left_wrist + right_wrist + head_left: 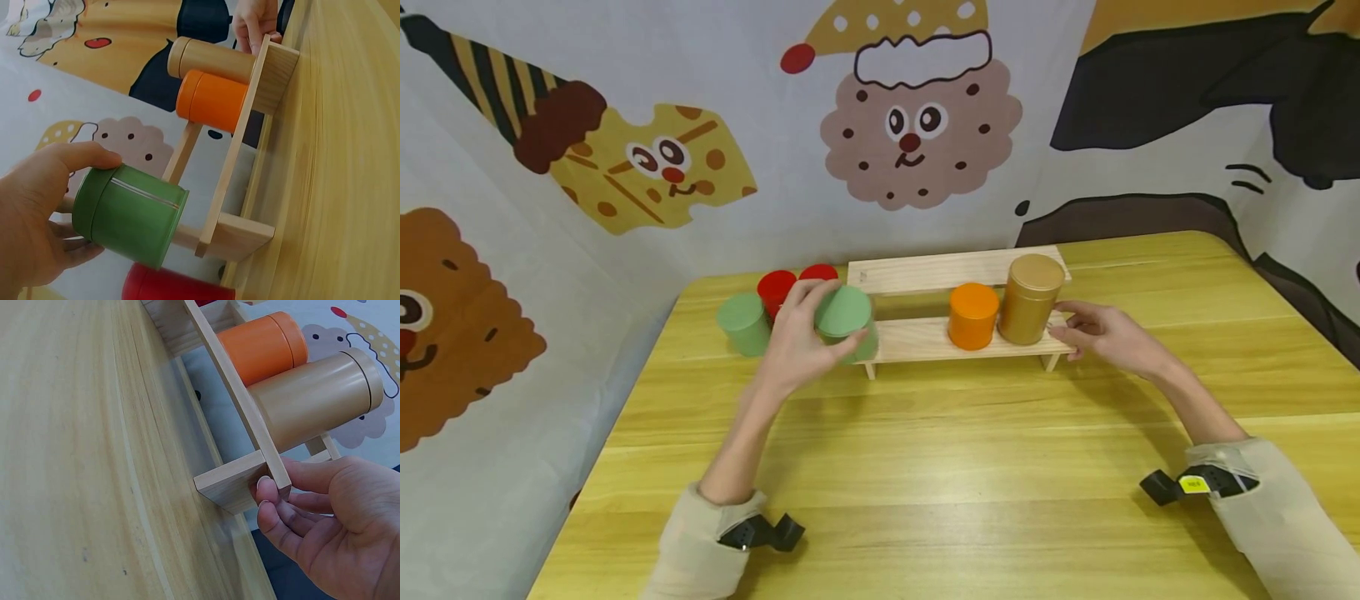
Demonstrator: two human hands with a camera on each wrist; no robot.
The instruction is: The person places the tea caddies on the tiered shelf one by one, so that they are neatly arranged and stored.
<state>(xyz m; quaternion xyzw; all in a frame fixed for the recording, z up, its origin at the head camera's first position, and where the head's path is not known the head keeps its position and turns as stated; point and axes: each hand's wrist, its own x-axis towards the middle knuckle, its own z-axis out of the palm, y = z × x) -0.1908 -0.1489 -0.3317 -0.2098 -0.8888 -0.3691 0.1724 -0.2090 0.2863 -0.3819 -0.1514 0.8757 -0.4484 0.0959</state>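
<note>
My left hand [801, 346] grips a green canister [850, 321] by its lid end, thumb on one side and fingers on the other. The canister overlaps the left end of the two-tier wooden shelf [913, 340] in the head view; in the left wrist view, its base is just off the lower board. At the shelf's right end, my right hand [350, 519] pinches the lower board's corner between thumb and fingers. On that board stand a tall gold canister [319, 400], nearest the right hand, and a shorter orange canister [973, 317] beside it.
Left of the shelf, another green canister [745, 323] and two red canisters, one nearer [775, 289] and one farther [818, 272], stand on the wooden table [925, 467]. A cloth with cartoon prints [760, 225] hangs behind the table.
</note>
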